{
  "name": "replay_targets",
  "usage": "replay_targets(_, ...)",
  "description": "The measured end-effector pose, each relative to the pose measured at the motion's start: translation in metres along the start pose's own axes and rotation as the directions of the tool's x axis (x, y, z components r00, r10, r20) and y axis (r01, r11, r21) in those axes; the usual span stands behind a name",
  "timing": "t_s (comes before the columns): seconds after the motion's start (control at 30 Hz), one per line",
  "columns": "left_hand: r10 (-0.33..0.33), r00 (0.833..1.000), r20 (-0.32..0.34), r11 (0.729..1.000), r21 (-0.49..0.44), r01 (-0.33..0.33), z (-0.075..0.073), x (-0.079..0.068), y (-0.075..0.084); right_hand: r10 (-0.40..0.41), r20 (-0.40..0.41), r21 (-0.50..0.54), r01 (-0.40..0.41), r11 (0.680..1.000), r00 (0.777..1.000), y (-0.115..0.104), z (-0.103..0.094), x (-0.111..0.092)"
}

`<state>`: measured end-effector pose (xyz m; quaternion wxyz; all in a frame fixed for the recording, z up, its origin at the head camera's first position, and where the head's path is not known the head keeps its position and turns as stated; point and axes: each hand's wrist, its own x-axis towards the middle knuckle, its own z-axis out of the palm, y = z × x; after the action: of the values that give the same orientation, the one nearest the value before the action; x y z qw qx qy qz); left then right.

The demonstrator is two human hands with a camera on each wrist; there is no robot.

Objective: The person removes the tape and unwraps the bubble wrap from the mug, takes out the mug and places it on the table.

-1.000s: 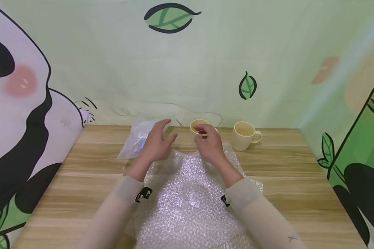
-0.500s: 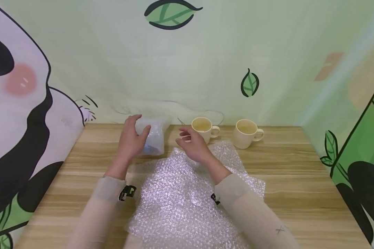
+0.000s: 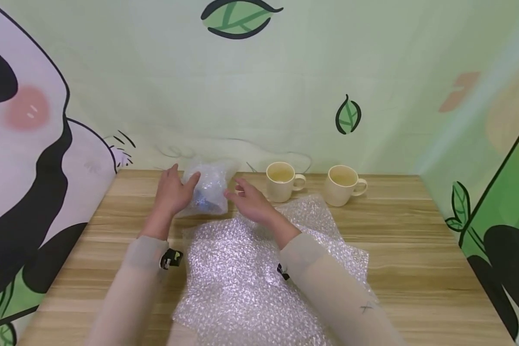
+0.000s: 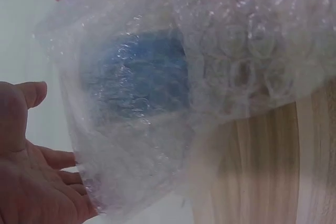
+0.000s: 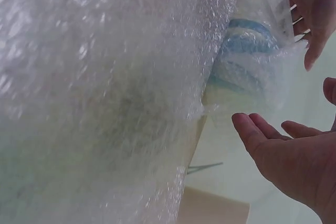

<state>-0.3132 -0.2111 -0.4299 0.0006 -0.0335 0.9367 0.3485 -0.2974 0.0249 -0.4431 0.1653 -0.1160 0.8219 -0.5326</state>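
Note:
A bundle in bubble wrap (image 3: 209, 185) lies at the back left of the table, with something blue showing through the wrap; its kind is hidden. My left hand (image 3: 173, 192) is at the bundle's left side, thumb spread and fingers reaching behind it. In the left wrist view, the fingertips of that left hand (image 4: 37, 182) meet the edge of the wrap (image 4: 131, 145). To the bundle's right is my right hand (image 3: 252, 201), its fingers loosely bent with nothing between them. The right wrist view has this right hand (image 5: 294, 156) apart from the bundle (image 5: 247, 51).
A large sheet of bubble wrap (image 3: 242, 278) is spread over the middle of the wooden table (image 3: 415, 269), under my right forearm. Two cream mugs stand behind it: one mug (image 3: 278, 185) near my right hand, another mug (image 3: 340, 187) farther right. A patterned backdrop (image 3: 264, 96) closes the back.
Both hands have moved left, away from the near mug and to either side of the wrapped bundle. The bundle's wrap has shifted in shape; the mugs have stayed put.

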Motion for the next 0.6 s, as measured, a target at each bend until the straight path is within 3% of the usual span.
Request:
replay_targets(0.27, -0.026, 0.992, 0.125, 0.997, -0.067, 0.035, 0.001, 0.006, -0.012, 0.014, 0.049, 0.011, -0.014, 1.000, 0.999, -0.002, 0.013, 0.007)
replay_targets(0.6, -0.053, 0.976, 0.209, 0.987, -0.135, 0.083, -0.001, 0.011, -0.016, -0.010, 0.109, 0.100, -0.001, 0.995, 0.994, -0.001, 0.025, 0.016)
